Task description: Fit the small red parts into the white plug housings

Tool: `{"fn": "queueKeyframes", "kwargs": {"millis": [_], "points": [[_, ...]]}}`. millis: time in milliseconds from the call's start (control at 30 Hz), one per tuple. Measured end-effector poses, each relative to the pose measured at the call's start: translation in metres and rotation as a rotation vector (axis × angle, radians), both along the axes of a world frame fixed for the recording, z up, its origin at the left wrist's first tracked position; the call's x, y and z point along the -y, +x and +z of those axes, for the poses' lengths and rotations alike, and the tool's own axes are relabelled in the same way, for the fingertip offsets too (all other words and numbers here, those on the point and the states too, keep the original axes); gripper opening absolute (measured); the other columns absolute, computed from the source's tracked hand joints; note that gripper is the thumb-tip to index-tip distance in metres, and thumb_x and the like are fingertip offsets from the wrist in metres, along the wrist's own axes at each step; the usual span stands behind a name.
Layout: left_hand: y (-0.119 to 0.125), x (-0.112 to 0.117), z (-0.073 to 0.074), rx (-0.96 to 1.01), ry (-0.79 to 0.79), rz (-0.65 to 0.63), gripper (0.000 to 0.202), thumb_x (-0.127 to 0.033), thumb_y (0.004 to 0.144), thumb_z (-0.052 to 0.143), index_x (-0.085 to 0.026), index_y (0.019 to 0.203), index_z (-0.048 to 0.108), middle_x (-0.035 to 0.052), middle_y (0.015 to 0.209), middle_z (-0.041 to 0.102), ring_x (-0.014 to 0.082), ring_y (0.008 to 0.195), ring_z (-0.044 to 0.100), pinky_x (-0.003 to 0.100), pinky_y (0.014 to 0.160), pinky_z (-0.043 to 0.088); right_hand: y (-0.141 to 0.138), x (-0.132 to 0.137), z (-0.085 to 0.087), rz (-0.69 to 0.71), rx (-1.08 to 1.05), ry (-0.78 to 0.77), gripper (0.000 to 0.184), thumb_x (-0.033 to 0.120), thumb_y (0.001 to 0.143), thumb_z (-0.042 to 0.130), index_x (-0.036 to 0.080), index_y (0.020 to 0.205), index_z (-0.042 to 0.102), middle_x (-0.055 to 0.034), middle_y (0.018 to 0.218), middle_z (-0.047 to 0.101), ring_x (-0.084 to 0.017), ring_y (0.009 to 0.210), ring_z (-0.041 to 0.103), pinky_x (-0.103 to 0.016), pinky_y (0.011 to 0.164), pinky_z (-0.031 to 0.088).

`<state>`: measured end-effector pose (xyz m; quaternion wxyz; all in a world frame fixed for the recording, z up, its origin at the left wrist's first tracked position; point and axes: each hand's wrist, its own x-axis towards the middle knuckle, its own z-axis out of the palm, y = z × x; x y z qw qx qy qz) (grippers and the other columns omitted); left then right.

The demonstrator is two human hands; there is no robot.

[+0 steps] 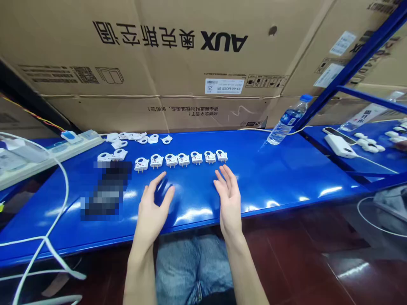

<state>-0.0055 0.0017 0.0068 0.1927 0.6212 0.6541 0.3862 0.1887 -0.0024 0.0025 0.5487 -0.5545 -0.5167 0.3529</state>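
Several white two-pin plugs with ring-shaped handles stand in a row on the blue table, among them a middle plug [171,160] and the rightmost plug [221,156]. Their metal pins point toward me. My left hand [154,207] hovers over the front of the table with thumb and fingers apart, holding nothing. To its right, my right hand [229,197] is also empty, its fingers loosely curved and open. Its fingertips come close to the rightmost plug without gripping it. Behind the row lies a loose group of white ringed pieces [153,139].
A blurred dark object [106,192] lies at the left, near a power strip [60,152] and white cables [65,182]. Large cardboard boxes [178,84] back the blue table [273,178]. A water bottle [288,120] leans by the blue frame post [346,67]; a white device [340,146] lies beyond it.
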Motion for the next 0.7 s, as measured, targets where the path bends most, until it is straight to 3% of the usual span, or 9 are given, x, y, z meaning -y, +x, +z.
{"fn": "queueKeyframes", "kwargs": {"millis": [100, 233, 367, 533, 700], "points": [[0.006, 0.003, 0.009, 0.521, 0.020, 0.080, 0.058, -0.050, 0.098, 0.055, -0.027, 0.151, 0.049, 0.0109, 0.158, 0.057, 0.0276, 0.149, 0.051, 0.048, 0.124, 0.043, -0.002, -0.003, -0.001, 0.070, -0.107, -0.046, 0.065, 0.046, 0.110, 0.003, 0.028, 0.172, -0.002, -0.0103, 0.173, 0.031, -0.025, 0.153, 0.044, -0.052, 0.115, 0.053], [0.014, 0.004, 0.016, 0.855, -0.088, 0.019, 0.066, -0.048, 0.101, 0.037, -0.026, 0.163, 0.030, 0.0113, 0.166, 0.046, 0.0255, 0.152, 0.046, 0.048, 0.125, 0.042, -0.002, -0.008, 0.006, 0.154, -0.125, -0.086, 0.070, 0.043, 0.103, -0.021, 0.023, 0.170, -0.013, -0.0101, 0.172, 0.033, -0.021, 0.153, 0.044, -0.051, 0.115, 0.053], [0.011, 0.003, 0.017, 0.998, -0.128, 0.063, 0.072, -0.055, 0.101, 0.021, -0.029, 0.168, 0.020, 0.0081, 0.170, 0.039, 0.0260, 0.154, 0.043, 0.052, 0.118, 0.050, -0.001, -0.007, 0.011, 0.114, -0.243, -0.104, 0.072, 0.037, 0.103, -0.019, 0.022, 0.172, -0.003, -0.0144, 0.165, 0.045, -0.023, 0.150, 0.049, -0.057, 0.114, 0.052], [0.002, 0.002, 0.013, 1.028, -0.161, 0.118, 0.074, -0.061, 0.100, 0.017, -0.034, 0.168, 0.025, 0.0109, 0.158, 0.056, 0.0332, 0.150, 0.049, 0.066, 0.110, 0.051, -0.005, -0.009, 0.013, 0.144, -0.205, -0.152, 0.070, 0.029, 0.100, -0.022, 0.021, 0.170, -0.013, -0.0150, 0.165, 0.044, -0.020, 0.153, 0.043, -0.057, 0.117, 0.049], [0.003, 0.002, 0.010, 1.152, -0.121, 0.085, 0.074, -0.064, 0.100, 0.020, -0.036, 0.168, 0.022, 0.0070, 0.164, 0.049, 0.0295, 0.155, 0.042, 0.062, 0.115, 0.048, -0.011, -0.012, 0.012, 0.070, -0.346, -0.146, 0.071, 0.034, 0.105, -0.008, 0.020, 0.172, 0.010, -0.0157, 0.157, 0.054, -0.023, 0.147, 0.053, -0.057, 0.113, 0.052]]}}
